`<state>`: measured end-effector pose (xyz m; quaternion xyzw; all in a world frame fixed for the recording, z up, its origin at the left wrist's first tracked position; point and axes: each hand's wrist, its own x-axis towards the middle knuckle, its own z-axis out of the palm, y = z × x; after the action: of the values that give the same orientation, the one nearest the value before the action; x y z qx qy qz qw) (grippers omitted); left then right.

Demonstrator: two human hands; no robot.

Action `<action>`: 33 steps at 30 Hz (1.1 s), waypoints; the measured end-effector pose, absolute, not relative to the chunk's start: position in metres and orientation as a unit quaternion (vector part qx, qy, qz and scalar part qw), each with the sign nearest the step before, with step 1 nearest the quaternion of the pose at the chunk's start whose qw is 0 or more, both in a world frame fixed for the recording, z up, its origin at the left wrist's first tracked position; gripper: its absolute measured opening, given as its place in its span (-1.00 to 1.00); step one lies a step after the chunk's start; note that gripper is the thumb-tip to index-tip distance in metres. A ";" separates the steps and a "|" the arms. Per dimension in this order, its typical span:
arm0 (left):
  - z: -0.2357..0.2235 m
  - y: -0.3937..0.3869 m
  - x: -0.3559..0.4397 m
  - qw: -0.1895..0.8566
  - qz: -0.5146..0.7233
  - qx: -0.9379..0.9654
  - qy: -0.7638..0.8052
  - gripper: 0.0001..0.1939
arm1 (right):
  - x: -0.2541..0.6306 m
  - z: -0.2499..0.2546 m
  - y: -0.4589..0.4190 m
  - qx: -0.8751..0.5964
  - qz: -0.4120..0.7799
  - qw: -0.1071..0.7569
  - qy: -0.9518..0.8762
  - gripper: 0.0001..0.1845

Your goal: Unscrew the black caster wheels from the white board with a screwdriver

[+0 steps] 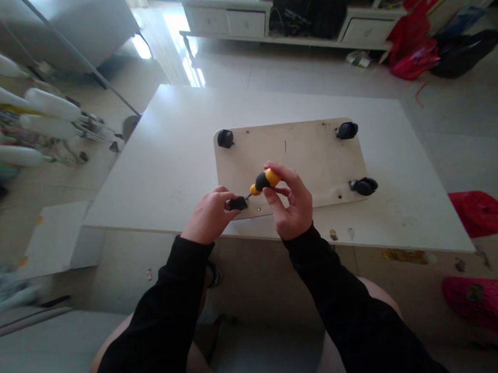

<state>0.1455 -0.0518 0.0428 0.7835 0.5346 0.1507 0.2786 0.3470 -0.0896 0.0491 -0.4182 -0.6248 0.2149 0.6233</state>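
Two grips: left fingers [223, 195] on caster [237, 204], right fingers [283, 171] on screwdriver [262, 181]; cabinet niche [326, 22] holds dark clutter [297, 20].

At the near-left corner of the pale board [298, 164], the left hand [209, 213] pinches a black caster [237, 204]; the right hand [294, 203] holds a yellow-and-black screwdriver [265, 181], tip at the caster. Three other casters [225, 139] occupy the remaining corners; beneath is a white table [172, 151].
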 end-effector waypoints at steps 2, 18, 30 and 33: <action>0.043 -0.052 0.145 0.280 0.152 0.784 0.532 -0.77 | 0.347 0.051 -0.090 -0.416 0.202 0.616 -0.637 -0.50; 0.039 -0.051 0.142 0.268 0.156 0.795 0.521 -0.79 | 0.344 0.048 -0.087 -0.406 0.163 0.628 -0.644 -0.51; 0.038 -0.050 0.142 0.275 0.155 0.792 0.522 -0.80 | 0.348 0.051 -0.087 -0.408 0.157 0.620 -0.652 -0.51; 0.040 -0.051 0.143 0.276 0.152 0.789 0.528 -0.80 | 0.347 0.051 -0.087 -0.432 0.107 0.629 -0.637 -0.57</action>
<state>0.1430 -0.0506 0.0400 0.7890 0.5275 0.1518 0.2761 0.3469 -0.0868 0.0510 -0.4317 -0.6374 0.1074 0.6291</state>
